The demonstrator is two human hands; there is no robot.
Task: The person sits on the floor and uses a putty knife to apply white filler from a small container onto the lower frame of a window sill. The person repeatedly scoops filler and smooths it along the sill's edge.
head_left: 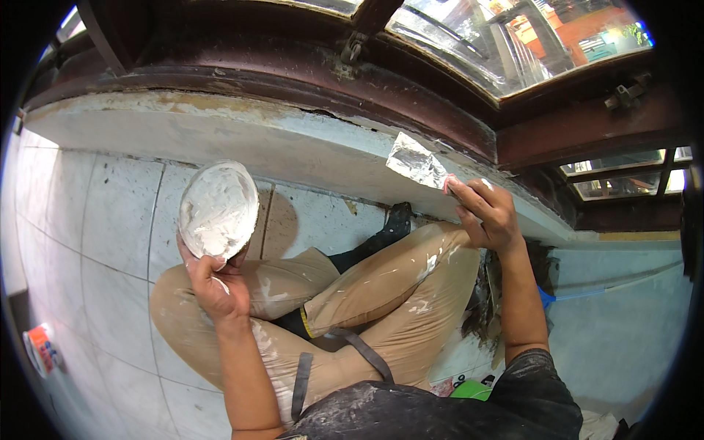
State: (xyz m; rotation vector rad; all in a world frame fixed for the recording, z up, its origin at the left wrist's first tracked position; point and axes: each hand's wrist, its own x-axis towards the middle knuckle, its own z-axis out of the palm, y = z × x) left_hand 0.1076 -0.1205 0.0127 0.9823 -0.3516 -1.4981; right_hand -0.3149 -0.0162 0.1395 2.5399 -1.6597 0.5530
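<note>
In my left hand [218, 287] is a round shallow bowl [218, 209] smeared with thick white paste, its open side tilted toward me. The fingers grip its lower rim, and white smudges mark the hand. My right hand [488, 213] is closed round the handle of a putty knife [416, 161], whose wide blade is coated with white paste. That blade is at the low wall [323, 150] under the window frame; whether it touches the wall I cannot tell. Most of the knife's handle is hidden by my fingers.
A dark brown wooden window frame [279, 92] runs above the low wall. My crossed legs [389, 293] rest on the white tiled floor [117, 220]. A white and orange tub [42, 350] stands at the far left. A bright green object [471, 389] lies by my right hip, near dark bristles [484, 301].
</note>
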